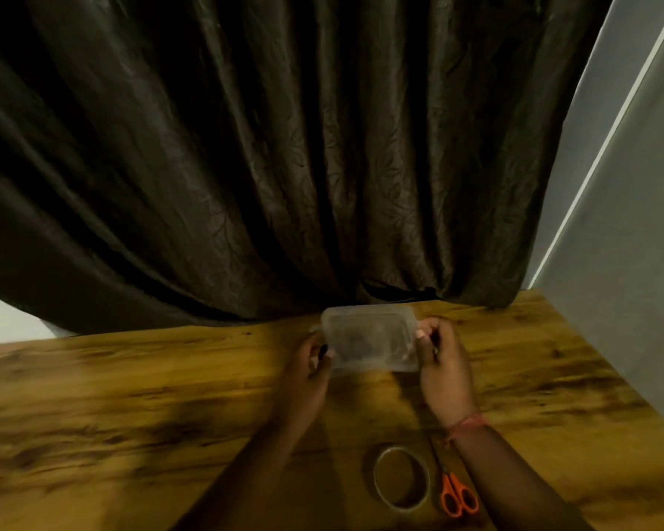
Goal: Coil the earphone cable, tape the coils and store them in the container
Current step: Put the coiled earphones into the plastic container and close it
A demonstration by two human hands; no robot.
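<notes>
Container (370, 339): clear plastic, rectangular, lid looks on, sitting at the far edge of the tabletop (131, 415) just in front of the curtain (246, 166). I see something dark inside through the plastic, too blurred to call it the cable.

Left hand (307, 371) has a grip on the container's left short end, fingers curled around the edge. Right hand (443, 367) grips the right short end, thumb on the near corner and fingers wrapped round the side. Both grasping the container, neither released. Red thread band (466, 425) on the right wrist.

Tape roll (401, 477) lies flat on the tabletop between my two forearms, near edge. Orange-handled scissors (457, 492) just right of it, blades pointing away, partly under the right forearm.

Grey wall (610, 224) on the right beyond the curtain.
</notes>
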